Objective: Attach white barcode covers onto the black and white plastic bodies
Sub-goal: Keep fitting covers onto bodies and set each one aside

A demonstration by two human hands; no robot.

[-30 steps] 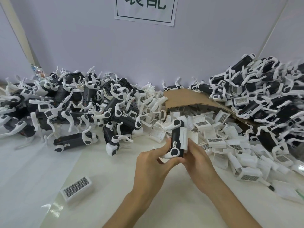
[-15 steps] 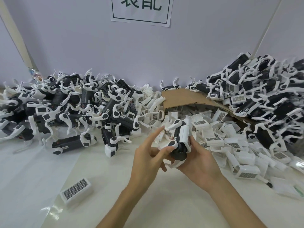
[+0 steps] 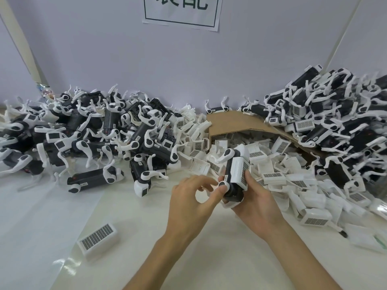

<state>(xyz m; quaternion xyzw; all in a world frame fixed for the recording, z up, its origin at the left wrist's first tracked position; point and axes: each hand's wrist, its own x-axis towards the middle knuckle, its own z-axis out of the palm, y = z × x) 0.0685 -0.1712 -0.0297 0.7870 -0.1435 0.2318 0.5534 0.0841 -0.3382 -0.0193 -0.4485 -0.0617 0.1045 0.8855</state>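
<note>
A single loose cover (image 3: pixel 97 239) lies barcode side up toward the near left corner of the white tabletop (image 3: pixel 52 208), well apart from everything else.

Above the middle of the tabletop, both hands hold one black and white plastic body (image 3: pixel 230 174), which stands nearly upright with a white leg curling off its top end. The right hand (image 3: pixel 257 204) cradles it from beneath, with fingers curled round the lower end and the thumb lying along the white barcode cover (image 3: pixel 239 171) seated on the body's right side. The left hand (image 3: pixel 188 208) makes a ring of thumb and forefinger, whose tips pinch the round white joint at the body's lower left. Its other fingers are loosely bent and touch nothing.

Just behind and to the right of the hands, a pile of loose covers (image 3: pixel 297 181) spills from a tipped cardboard box (image 3: pixel 232 124) and runs toward the right edge. A heap of bodies (image 3: pixel 94 135) fills the far left of the tabletop, and a taller heap (image 3: pixel 339 114) rises at the far right. Both heaps reach the pale wall (image 3: pixel 146 65) along the far edge. A paper sign (image 3: pixel 182 11) hangs on that wall.
</note>
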